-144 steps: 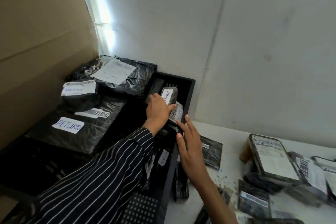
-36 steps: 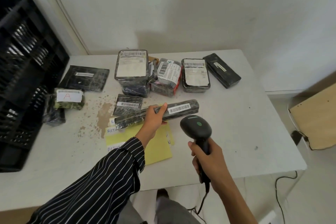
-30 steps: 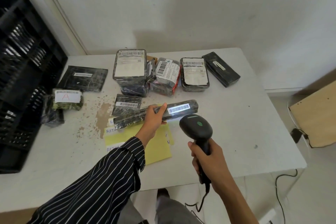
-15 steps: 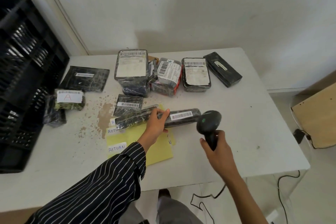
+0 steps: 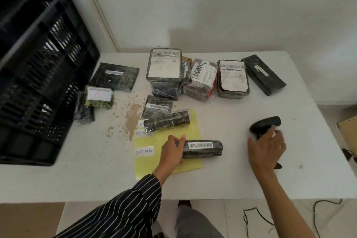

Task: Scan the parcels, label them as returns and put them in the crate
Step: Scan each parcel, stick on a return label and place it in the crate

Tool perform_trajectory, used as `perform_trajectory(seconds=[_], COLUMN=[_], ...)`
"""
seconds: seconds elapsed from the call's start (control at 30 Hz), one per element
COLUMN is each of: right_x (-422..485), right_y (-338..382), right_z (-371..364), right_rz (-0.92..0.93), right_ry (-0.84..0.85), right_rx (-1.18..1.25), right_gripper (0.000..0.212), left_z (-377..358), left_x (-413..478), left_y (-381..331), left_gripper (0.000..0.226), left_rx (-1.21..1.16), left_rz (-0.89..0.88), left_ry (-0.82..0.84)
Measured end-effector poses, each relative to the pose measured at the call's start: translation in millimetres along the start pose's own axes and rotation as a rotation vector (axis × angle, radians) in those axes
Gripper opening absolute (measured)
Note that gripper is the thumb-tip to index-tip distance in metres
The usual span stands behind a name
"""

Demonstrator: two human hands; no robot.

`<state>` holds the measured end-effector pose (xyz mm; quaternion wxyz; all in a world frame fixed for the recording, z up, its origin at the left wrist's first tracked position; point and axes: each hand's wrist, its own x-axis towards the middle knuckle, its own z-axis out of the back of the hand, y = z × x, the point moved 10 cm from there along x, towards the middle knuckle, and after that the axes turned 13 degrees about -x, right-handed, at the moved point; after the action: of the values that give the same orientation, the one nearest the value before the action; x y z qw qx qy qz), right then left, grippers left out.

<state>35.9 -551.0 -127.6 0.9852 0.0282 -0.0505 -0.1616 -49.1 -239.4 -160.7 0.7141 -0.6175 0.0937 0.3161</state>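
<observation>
Nearest, the long parcel (image 5: 202,148) is gripped at its left end by the left hand (image 5: 172,150), with the thumb on top and the fingers curled round it. It lies barcode up on the yellow sheet (image 5: 143,168). No return marking is seen on it, so labelling and crating are judged to be left for this one. Just left of that hand, a RETURN label (image 5: 144,151) is seen on the sheet, not yet lifted.

To the right, the scanner (image 5: 265,124) is covered at its handle by the right hand (image 5: 267,149). Blur hides whether the fingers are closed round it or loosened.

Farther off, a second long parcel (image 5: 167,121) lies across the sheet's far part. Beyond it the far parcels (image 5: 164,65) are spread over the table (image 5: 222,179), and no return label is seen on any, so most of the work is judged undone. At the far left stands the crate (image 5: 38,60); its contents cannot be made out.
</observation>
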Motion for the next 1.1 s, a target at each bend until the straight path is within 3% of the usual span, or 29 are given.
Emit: perform_trajectory(seconds=[0.07,0.17,0.27,0.37,0.47,0.57,0.63,0.67,0.73,0.8,0.93,1.1], right_x=[-26.7,-85.2,-115.4,-102.2,-84.6,-84.7,-94.9,-102.1,-126.9,-158.1,-199.7,-202.0], right_y=[45.2,122.8,165.5,178.0,179.3,174.2,173.1,175.3,189.4,210.2,244.2,258.1], right_z=[19.2,20.7,12.5,9.0,7.9,-1.9,-0.3,10.0,33.8,34.4,-20.1,-35.0], right_rz=[0.275,0.741,0.948,0.880,0.792,0.727,0.673,0.637,0.600,0.602,0.539,0.337], right_ry=[-0.095,0.094,0.106,0.081,0.061,0.059,0.029,-0.017,-0.124,-0.104,0.083,0.026], right_rx=[0.151,0.288,0.167,0.110,0.025,-0.081,-0.132,-0.109,0.014,0.187,0.282,0.213], right_gripper=[0.075,0.081,0.054,0.048,0.046,0.059,0.083,0.083,0.054,0.024,0.030,0.025], left_z=[5.5,11.3,20.0,44.1,80.2,95.4,100.8,102.9,104.7,104.2,101.1,96.6], left_x=[0.9,3.0,3.9,7.6,9.9,10.7,14.9,17.3,21.3,25.2,32.1,36.6], left_y=[1.2,2.9,0.3,-5.7,-15.6,-10.4,-1.1,2.5,9.6,18.1,29.0,31.7], left_gripper=[0.035,0.034,0.031,0.036,0.031,0.031,0.043,0.050,0.060,0.068,0.075,0.081], left_rx=[0.003,-0.057,-0.066,0.041,0.212,0.469,0.569,0.611,0.714,0.816,0.978,1.068], left_rz=[-0.003,-0.005,-0.042,-0.145,-0.394,-0.616,-0.693,-0.745,-0.852,-0.918,-0.986,-1.048], left_ry=[-0.006,0.024,0.062,0.038,-0.014,0.134,0.263,0.311,0.385,0.458,0.518,0.540])
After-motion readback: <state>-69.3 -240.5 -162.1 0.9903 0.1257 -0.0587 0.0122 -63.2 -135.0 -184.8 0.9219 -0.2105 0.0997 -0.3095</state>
